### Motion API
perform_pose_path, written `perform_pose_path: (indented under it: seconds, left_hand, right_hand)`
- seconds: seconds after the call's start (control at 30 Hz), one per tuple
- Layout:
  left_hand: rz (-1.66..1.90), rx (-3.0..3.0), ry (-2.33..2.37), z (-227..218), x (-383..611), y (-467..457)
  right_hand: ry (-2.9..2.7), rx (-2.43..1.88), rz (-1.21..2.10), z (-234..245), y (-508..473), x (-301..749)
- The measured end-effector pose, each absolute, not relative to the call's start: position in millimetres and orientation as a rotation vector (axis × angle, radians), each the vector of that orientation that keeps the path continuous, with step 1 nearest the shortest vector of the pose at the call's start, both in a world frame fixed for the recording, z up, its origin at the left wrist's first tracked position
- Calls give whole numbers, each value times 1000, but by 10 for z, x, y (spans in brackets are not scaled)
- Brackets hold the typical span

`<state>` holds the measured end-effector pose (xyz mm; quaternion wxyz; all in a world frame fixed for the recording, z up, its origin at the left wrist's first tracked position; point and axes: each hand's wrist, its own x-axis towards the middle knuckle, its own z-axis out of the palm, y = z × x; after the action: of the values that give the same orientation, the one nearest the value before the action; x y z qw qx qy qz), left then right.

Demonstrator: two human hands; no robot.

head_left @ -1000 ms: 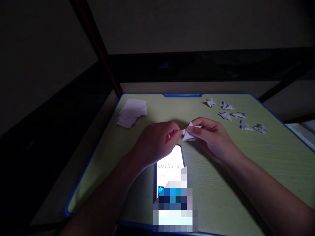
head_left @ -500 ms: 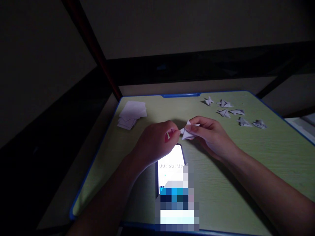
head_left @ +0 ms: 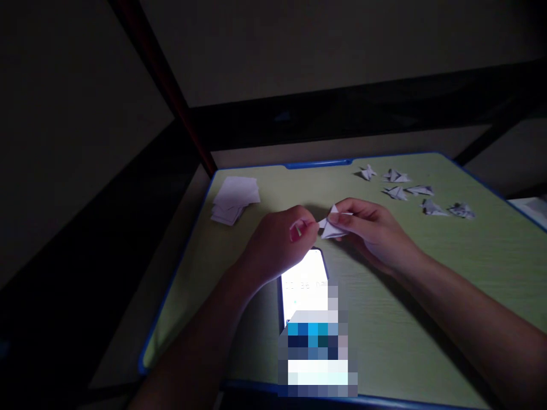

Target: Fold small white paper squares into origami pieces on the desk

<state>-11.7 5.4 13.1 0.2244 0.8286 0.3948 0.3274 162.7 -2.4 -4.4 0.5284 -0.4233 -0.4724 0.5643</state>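
Both my hands hold one small folded white paper piece [head_left: 332, 225] just above the middle of a green table [head_left: 427, 296]. My left hand [head_left: 277, 242] is closed, pinching the piece's left tip between thumb and finger. My right hand [head_left: 371, 230] is curled round its right side, fingers closed on it. Right under my hands lies a lit phone [head_left: 305, 285] showing a timer.
A stack of white paper squares [head_left: 234, 198] lies at the table's far left. Several finished folded paper figures [head_left: 410, 191] are spread at the far right. The table has a blue rim [head_left: 316, 164]; a dark frame and a reddish post stand behind it.
My hands keep the same grip on the paper piece and barely move. The view has shifted slightly, so everything sits a little further right and higher.
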Motion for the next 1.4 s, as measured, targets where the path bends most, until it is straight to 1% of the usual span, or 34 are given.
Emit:
perform_pose_path:
  seconds: [0.57, 1.2, 1.4]
  left_hand:
    - [932, 2251, 1104, 154, -108, 40]
    - [854, 2201, 1085, 165, -106, 43]
    - [959, 2084, 1031, 131, -73, 49]
  right_hand:
    - [-1148, -982, 1346, -41, -29, 1627]
    - [-1056, -957, 1379, -40, -29, 1608]
    - [-1058, -929, 1367, -29, -26, 1613]
